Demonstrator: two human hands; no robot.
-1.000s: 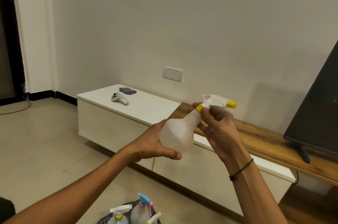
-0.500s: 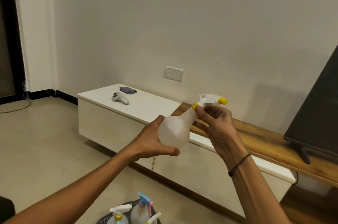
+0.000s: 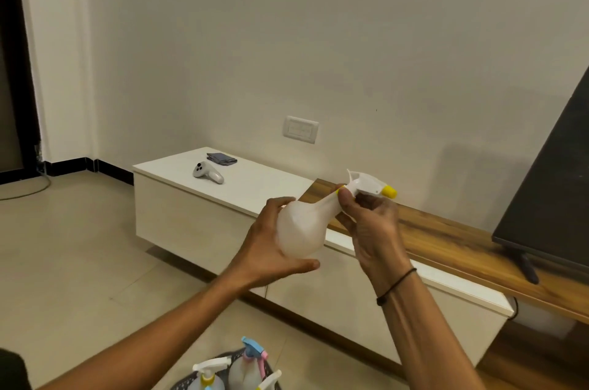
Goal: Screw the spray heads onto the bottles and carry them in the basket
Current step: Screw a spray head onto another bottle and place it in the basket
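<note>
A translucent white spray bottle is held tilted in mid-air, its neck pointing up and right. My left hand grips its round body from the left and below. My right hand pinches the yellow collar at the neck, just under the white spray head with a yellow nozzle tip. At the bottom edge a dark basket on the floor holds several bottles with spray heads on, one yellow-collared, one blue and pink.
A low white cabinet with a wooden top section runs behind my hands. A white controller and a dark folded cloth lie on it. A black TV stands at right. Tiled floor lies at left.
The bottle and both hands have drifted slightly left and up over the second. My right fingers have shifted around the yellow collar, and the head's nozzle has turned a little.
</note>
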